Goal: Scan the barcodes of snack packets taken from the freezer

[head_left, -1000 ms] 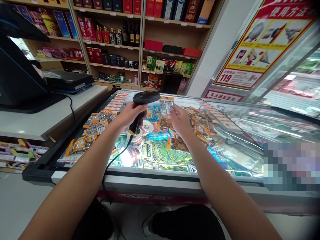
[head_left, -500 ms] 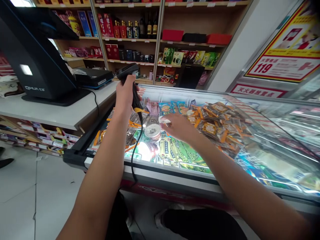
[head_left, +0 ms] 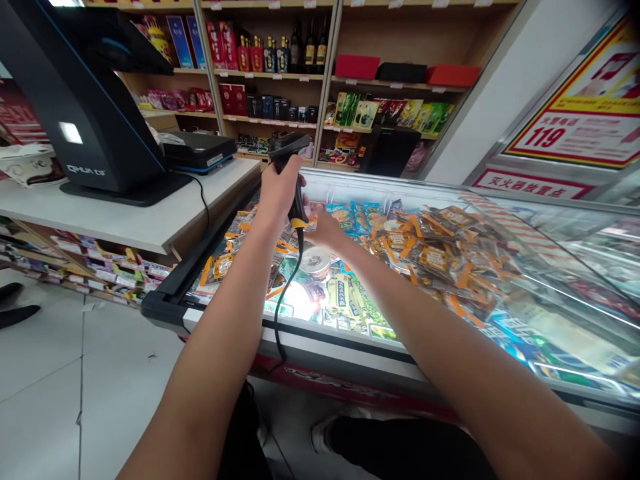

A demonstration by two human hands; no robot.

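Observation:
My left hand (head_left: 280,187) is wrapped round a black barcode scanner (head_left: 299,197) with a yellow ring at the handle's end. Its black cable (head_left: 286,300) hangs down over the freezer's front edge. Just right of the scanner handle, my right hand (head_left: 326,232) reaches low into the chest freezer (head_left: 330,343), fingers bent together. What they hold, if anything, is hidden. Below that hand sits a round tub (head_left: 316,261) with a pale top. A second tub (head_left: 300,300) nearer the front is washed out by glare. Blue packets (head_left: 345,217) lie beyond my right hand.
Brown and orange wrapped packets (head_left: 440,247) heap up on the right, and green packs (head_left: 370,300) lie in front. A counter (head_left: 135,223) with a dark checkout terminal (head_left: 115,127) stands left. Stocked shelves (head_left: 273,77) line the back. Someone's dark shoe (head_left: 19,315) shows at far left.
My right hand has moved left, from over a white round thing to close beside the scanner handle. The scanner stays in my left hand. The whole view has shifted slightly.

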